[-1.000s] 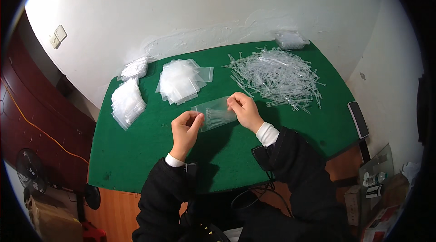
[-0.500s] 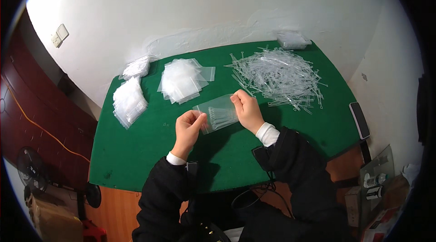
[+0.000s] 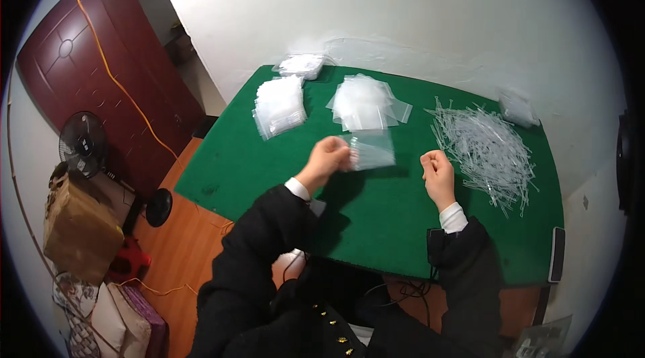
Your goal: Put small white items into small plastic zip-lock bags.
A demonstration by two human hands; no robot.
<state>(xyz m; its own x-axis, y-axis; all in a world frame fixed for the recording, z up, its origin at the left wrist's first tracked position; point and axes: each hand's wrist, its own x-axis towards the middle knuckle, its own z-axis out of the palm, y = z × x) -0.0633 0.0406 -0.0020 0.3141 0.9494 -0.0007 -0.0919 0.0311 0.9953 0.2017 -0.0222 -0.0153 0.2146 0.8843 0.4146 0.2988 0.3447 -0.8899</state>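
Left hand (image 3: 329, 158): closed narrow, my thumb and fingers pinching the left end of a clear bag (image 3: 375, 149); slightly blurred.
Held bag: in front of me, over the near side of the flat bag stack (image 3: 363, 104); whether the two touch, I cannot tell.
Bag contents: thin pale lines show through the film; too blurred for me to count.
Right hand (image 3: 439, 173): fingers curled in, thumb against them, well apart from the bag and just left of the loose clear sticks (image 3: 487, 153).
Loose sticks: slender, transparent, heaped in a tangle on the green tabletop (image 3: 232, 173).
Left side: a fanned pile of whitish bags (image 3: 279, 108), with a second whitish bundle (image 3: 302, 65) just behind it.
Far right corner: a clear package (image 3: 517, 108) near the wall (image 3: 403, 8).
Right edge: a dark, flat device (image 3: 557, 255) with a pale border.
Beyond the table, left: a black fan (image 3: 82, 137) before a dark red door (image 3: 101, 69).
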